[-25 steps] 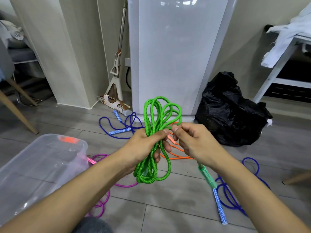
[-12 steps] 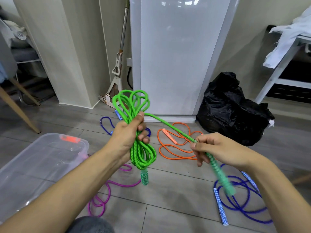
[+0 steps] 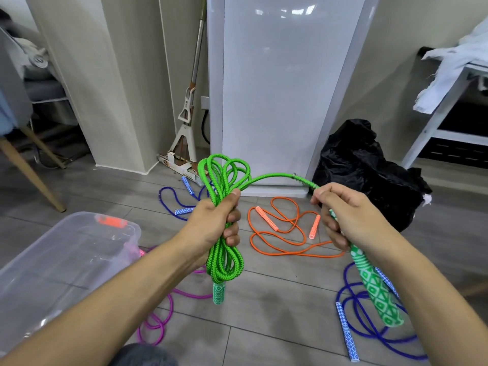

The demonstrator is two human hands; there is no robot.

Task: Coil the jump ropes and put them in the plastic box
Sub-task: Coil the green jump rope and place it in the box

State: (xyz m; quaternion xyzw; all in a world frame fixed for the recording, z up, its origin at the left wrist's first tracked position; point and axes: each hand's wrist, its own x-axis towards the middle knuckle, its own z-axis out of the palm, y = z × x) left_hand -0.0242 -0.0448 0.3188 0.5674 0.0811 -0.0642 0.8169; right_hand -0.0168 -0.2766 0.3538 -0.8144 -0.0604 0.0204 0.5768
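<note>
plastic box (image 3: 66,249) cropped left, pink rope (image 3: 169,307) part-hidden

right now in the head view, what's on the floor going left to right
plastic box → pink rope → orange rope → black bag

One view only — head cam, wide-angle, looking fwd and down over both forearms. Hands sit near centre, close to lens: left hand (image 3: 211,220) at approx 9 o'clock of centre, right hand (image 3: 348,217) at 3. Floor (image 3: 277,326) fills the lower half; white panel (image 3: 277,88) stands at 12 — farther off. Frame edges bend.
</note>
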